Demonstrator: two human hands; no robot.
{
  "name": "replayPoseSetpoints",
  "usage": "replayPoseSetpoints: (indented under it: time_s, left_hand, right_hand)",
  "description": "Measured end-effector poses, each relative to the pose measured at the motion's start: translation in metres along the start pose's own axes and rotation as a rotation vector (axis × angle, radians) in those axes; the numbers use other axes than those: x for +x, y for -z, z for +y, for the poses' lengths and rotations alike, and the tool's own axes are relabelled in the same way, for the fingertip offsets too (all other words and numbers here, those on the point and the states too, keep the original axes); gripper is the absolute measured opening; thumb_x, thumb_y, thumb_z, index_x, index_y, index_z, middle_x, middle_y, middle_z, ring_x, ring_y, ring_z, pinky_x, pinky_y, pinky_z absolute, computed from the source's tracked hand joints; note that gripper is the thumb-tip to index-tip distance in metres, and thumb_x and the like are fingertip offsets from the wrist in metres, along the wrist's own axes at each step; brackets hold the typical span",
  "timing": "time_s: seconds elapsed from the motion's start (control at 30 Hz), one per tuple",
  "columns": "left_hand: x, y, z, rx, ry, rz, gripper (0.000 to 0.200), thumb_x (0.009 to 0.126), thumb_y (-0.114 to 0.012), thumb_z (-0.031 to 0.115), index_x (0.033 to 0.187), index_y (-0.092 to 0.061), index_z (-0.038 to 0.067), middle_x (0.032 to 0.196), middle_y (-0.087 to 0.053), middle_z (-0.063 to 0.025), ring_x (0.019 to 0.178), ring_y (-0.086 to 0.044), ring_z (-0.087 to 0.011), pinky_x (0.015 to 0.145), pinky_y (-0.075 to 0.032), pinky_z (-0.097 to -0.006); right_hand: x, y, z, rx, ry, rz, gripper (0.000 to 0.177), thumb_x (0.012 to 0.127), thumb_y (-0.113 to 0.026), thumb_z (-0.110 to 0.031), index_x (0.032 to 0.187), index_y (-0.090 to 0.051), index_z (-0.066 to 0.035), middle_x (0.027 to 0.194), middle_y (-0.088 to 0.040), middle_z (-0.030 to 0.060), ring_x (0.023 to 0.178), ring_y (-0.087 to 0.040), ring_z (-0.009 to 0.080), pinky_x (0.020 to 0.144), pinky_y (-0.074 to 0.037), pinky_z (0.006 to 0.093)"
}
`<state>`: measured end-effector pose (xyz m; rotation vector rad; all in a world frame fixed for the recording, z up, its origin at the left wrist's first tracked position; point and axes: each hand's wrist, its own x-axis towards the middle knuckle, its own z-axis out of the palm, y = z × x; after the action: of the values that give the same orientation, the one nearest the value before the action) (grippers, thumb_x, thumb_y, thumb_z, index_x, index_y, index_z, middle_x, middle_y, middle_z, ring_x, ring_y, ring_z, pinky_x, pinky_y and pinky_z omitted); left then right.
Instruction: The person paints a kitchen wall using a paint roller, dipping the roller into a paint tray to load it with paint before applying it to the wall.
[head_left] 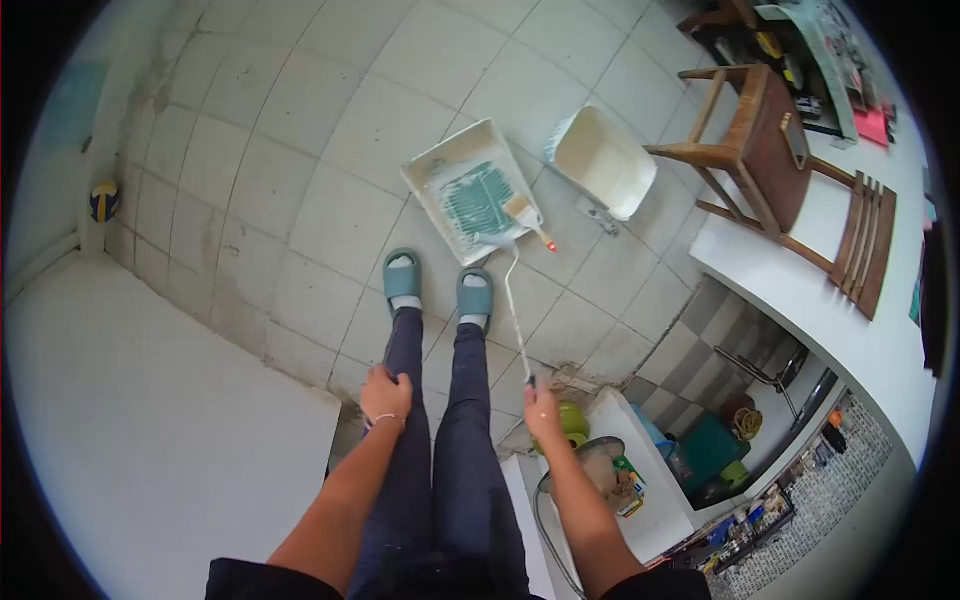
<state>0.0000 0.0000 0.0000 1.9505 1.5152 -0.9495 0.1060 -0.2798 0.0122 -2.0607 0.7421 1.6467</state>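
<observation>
My right hand (pixel 541 410) is closed around the handle of a paint roller (pixel 513 300) with a long thin white rod. The rod runs to the paint tray (pixel 425 168), where the roller's head rests at the near edge, partly hard to make out. Teal-green paint (pixel 478 200) streaks the tray's bottom. Across the tray's right side lies a paintbrush (pixel 522 210) with a red-tipped handle. My left hand (pixel 386 396) hangs in front of my left leg with its fingers curled, and nothing shows in it.
A whitish rectangular bucket (pixel 605 160) stands right of the tray on the tiled floor (pixel 330 200). Further right are a wooden chair (pixel 760 150) and a white counter (pixel 850 300). A ball (pixel 104 201) lies far left. Near my right arm, a glass lid (pixel 600 470) sits among kitchen things.
</observation>
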Motion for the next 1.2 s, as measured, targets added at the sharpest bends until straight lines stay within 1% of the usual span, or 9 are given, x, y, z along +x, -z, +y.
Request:
replayPoseSetpoints:
  time_s: [0.17, 0.33, 0.47, 0.57, 0.67, 0.77, 0.9, 1.0, 1.2]
  left_hand:
    - [0.011, 0.015, -0.036, -0.229, -0.045, 0.000, 0.021, 0.080, -0.058, 0.022, 0.093, -0.058, 0.004, 0.093, -0.061, -0.0189, 0.091, -0.058, -0.0374, 0.078, -0.047, -0.0464]
    - [0.004, 0.050, -0.053, 0.106, -0.504, -0.215, 0.022, 0.083, -0.055, 0.021, 0.097, -0.060, 0.004, 0.095, -0.062, -0.0200, 0.092, -0.059, -0.0371, 0.082, -0.047, -0.0431]
    - [0.001, 0.088, -0.047, 0.051, -0.319, -0.481, 0.027, 0.082, -0.055, 0.022, 0.100, -0.063, 0.003, 0.094, -0.068, -0.0201, 0.094, -0.064, -0.0352, 0.083, -0.049, -0.0413]
    - [0.031, 0.095, -0.049, 0.148, -0.372, -0.194, 0.027, 0.083, -0.055, 0.022, 0.100, -0.063, 0.003, 0.091, -0.068, -0.0189, 0.087, -0.065, -0.0342, 0.079, -0.051, -0.0405]
    - [-0.014, 0.121, 0.017, 0.220, -0.405, -0.014, 0.026, 0.083, -0.054, 0.021, 0.099, -0.063, 0.003, 0.088, -0.068, -0.0171, 0.081, -0.067, -0.0299, 0.077, -0.052, -0.0387]
    - [-0.062, 0.112, 0.094, 0.060, -0.415, -0.158, 0.025, 0.084, -0.053, 0.018, 0.101, -0.062, 0.003, 0.086, -0.067, -0.0158, 0.079, -0.066, -0.0259, 0.076, -0.053, -0.0373]
    - [-0.141, 0.078, 0.209, 0.178, -0.734, -0.318, 0.025, 0.084, -0.053, 0.016, 0.103, -0.060, 0.001, 0.085, -0.066, -0.0131, 0.078, -0.065, -0.0212, 0.070, -0.053, -0.0338]
    - [-0.235, 0.069, 0.294, 0.328, -1.076, -0.319, 0.025, 0.085, -0.054, 0.016, 0.106, -0.060, 0.004, 0.088, -0.066, -0.0132, 0.079, -0.065, -0.0203, 0.073, -0.052, -0.0332]
    - [-0.297, 0.031, 0.390, 0.318, -1.174, -0.480, 0.025, 0.084, -0.054, 0.015, 0.105, -0.062, 0.004, 0.083, -0.066, -0.0128, 0.074, -0.066, -0.0211, 0.072, -0.052, -0.0329]
  right_hand:
    - [-0.075, 0.011, -0.005, 0.771, -0.072, -0.380, 0.014, 0.090, -0.061, -0.019, 0.091, -0.050, -0.011, 0.050, -0.036, -0.0027, 0.042, -0.044, 0.0137, 0.039, -0.036, 0.0280]
    - [-0.133, 0.049, 0.018, 1.268, -0.022, -0.625, 0.010, 0.091, -0.057, -0.015, 0.087, -0.048, -0.014, 0.050, -0.035, -0.0045, 0.042, -0.039, 0.0108, 0.038, -0.032, 0.0263]
    - [-0.146, 0.084, 0.054, 1.437, 0.088, -0.781, 0.014, 0.093, -0.054, -0.013, 0.082, -0.045, -0.015, 0.055, -0.035, -0.0046, 0.043, -0.037, 0.0063, 0.037, -0.030, 0.0221]
    - [-0.148, 0.106, 0.089, 1.488, 0.174, -0.794, 0.023, 0.092, -0.060, -0.017, 0.078, -0.042, -0.015, 0.055, -0.038, -0.0045, 0.042, -0.038, 0.0071, 0.036, -0.031, 0.0228]
    - [-0.156, 0.113, 0.138, 1.480, 0.237, -0.788, 0.024, 0.091, -0.061, -0.016, 0.076, -0.042, -0.014, 0.055, -0.039, -0.0044, 0.042, -0.037, 0.0059, 0.037, -0.030, 0.0225]
    - [-0.167, 0.125, 0.193, 1.555, 0.298, -0.811, 0.024, 0.091, -0.057, -0.013, 0.073, -0.041, -0.013, 0.054, -0.036, -0.0045, 0.041, -0.036, 0.0054, 0.037, -0.029, 0.0222]
    - [-0.199, 0.147, 0.262, 1.863, 0.430, -0.943, 0.020, 0.095, -0.050, -0.014, 0.076, -0.042, -0.013, 0.057, -0.037, -0.0039, 0.044, -0.036, 0.0051, 0.038, -0.029, 0.0209]
    - [-0.238, 0.172, 0.288, 1.977, 0.526, -0.769, 0.018, 0.094, -0.054, -0.011, 0.080, -0.043, -0.013, 0.057, -0.037, -0.0032, 0.044, -0.036, 0.0060, 0.037, -0.029, 0.0222]
    - [-0.277, 0.248, 0.312, 2.072, 0.604, -0.250, 0.027, 0.084, -0.066, 0.000, 0.082, -0.042, -0.013, 0.056, -0.036, -0.0015, 0.041, -0.036, 0.0101, 0.036, -0.027, 0.0263]
